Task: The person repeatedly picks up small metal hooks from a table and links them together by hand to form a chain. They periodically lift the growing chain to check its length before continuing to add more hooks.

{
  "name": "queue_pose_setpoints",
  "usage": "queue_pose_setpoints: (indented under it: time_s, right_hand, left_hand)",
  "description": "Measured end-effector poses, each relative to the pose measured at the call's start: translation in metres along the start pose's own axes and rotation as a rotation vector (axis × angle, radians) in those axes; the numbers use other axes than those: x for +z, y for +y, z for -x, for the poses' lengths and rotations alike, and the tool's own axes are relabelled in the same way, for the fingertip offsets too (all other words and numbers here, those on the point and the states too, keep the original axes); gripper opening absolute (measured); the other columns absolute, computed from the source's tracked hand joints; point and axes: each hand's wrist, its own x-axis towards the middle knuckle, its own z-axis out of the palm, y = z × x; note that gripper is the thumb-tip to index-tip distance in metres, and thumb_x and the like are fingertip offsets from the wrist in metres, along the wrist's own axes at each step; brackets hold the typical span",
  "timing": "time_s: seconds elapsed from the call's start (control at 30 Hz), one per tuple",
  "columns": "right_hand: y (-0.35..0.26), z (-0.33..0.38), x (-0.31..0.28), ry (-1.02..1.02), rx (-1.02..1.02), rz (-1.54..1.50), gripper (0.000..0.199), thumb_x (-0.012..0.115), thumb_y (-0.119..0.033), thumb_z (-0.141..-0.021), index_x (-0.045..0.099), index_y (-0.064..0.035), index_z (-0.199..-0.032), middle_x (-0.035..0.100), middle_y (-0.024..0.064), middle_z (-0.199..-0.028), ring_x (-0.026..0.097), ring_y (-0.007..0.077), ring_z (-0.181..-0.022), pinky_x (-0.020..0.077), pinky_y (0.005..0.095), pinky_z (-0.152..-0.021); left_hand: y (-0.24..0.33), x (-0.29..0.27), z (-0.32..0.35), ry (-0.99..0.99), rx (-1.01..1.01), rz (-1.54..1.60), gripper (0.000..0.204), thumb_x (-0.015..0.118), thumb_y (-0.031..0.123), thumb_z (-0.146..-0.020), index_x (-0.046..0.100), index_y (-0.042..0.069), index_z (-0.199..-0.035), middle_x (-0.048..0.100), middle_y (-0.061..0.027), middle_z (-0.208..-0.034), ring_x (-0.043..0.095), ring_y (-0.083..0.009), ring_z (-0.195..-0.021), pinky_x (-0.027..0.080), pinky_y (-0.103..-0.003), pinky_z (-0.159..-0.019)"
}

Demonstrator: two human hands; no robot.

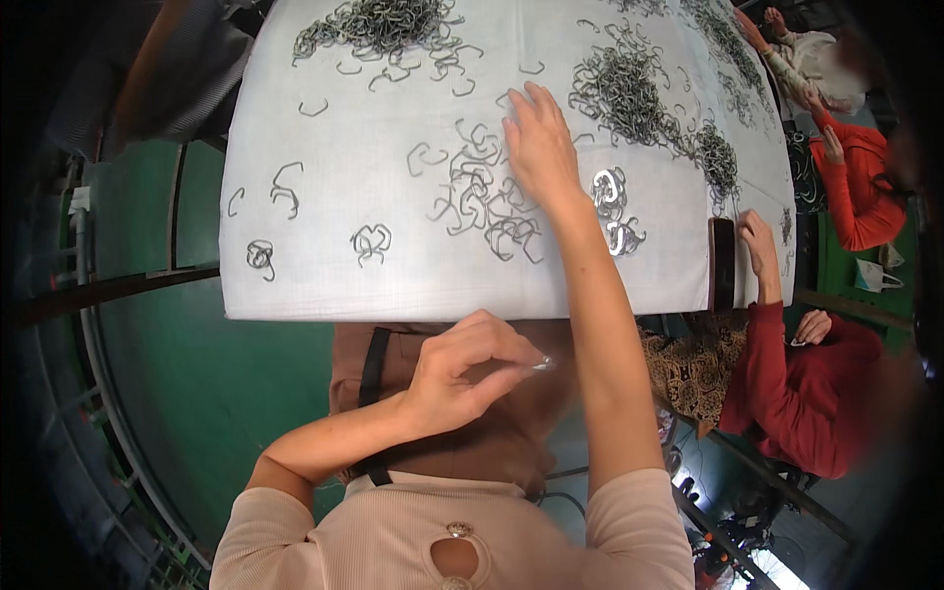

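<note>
My left hand is closed in front of the table's near edge, thumb and fingertips pinching a small shiny metal piece whose exact shape is blurred. Stretched far over the white-covered table, my right hand has its fingers extended and apart, with nothing visible in them. Just left of that hand lies a loose spread of bent, C-shaped metal wire hooks. A single hook lies beyond its fingertips. Right of my right wrist are two small clusters of hooks with bright white pieces among them.
Dense hook piles lie at the far left and right. Small groups sit near the front left. A dark phone-like slab is by the right edge. People in red and orange work along the right side.
</note>
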Motion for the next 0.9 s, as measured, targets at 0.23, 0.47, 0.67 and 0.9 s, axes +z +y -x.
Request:
queue_pose_setpoints:
  time_s: [0.23, 0.47, 0.67, 0.9]
  right_hand:
    - [0.029, -0.05, -0.001, -0.321, 0.218, -0.196, 0.022, 0.052, -0.012, -0.091, 0.066, -0.0094, -0.109, 0.062, 0.0127, -0.11, 0.057, 0.0315, -0.106, 0.0461, 0.0417, -0.09]
    - [0.023, -0.085, -0.019, -0.816, 0.085, 0.098, 0.018, 0.063, -0.022, -0.087, 0.067, -0.009, -0.098, 0.066, 0.0127, -0.103, 0.062, 0.0314, -0.098, 0.0487, 0.0405, -0.085]
    - [0.022, -0.056, -0.039, -0.895, 0.128, -0.044, 0.019, 0.062, -0.018, -0.083, 0.067, -0.0056, -0.096, 0.068, 0.0143, -0.097, 0.063, 0.0302, -0.094, 0.0486, 0.0384, -0.082]
    - [-0.002, -0.088, -0.001, -0.647, 0.083, -0.091, 0.015, 0.065, -0.019, -0.083, 0.069, -0.0123, -0.095, 0.068, 0.0113, -0.101, 0.063, 0.0278, -0.1, 0.0493, 0.0399, -0.085]
  left_hand:
    - [-0.004, 0.002, -0.001, 0.009, 0.026, 0.037, 0.019, 0.068, -0.008, -0.074, 0.07, 0.002, -0.089, 0.067, -0.0052, -0.084, 0.061, -0.0192, -0.079, 0.048, -0.031, -0.074]
    - [-0.003, 0.009, 0.0, -0.039, 0.066, 0.004, 0.015, 0.068, -0.007, -0.074, 0.068, 0.001, -0.087, 0.068, -0.0063, -0.085, 0.062, -0.0196, -0.08, 0.048, -0.031, -0.076]
    - [-0.004, 0.011, 0.003, -0.024, 0.044, -0.022, 0.015, 0.068, -0.006, -0.074, 0.069, 0.0, -0.088, 0.069, -0.0079, -0.088, 0.063, -0.0202, -0.084, 0.049, -0.031, -0.078]
    - [-0.006, 0.018, 0.008, 0.044, 0.046, -0.065, 0.014, 0.067, -0.006, -0.077, 0.068, 0.001, -0.088, 0.068, -0.0066, -0.088, 0.061, -0.0184, -0.081, 0.05, -0.029, -0.073]
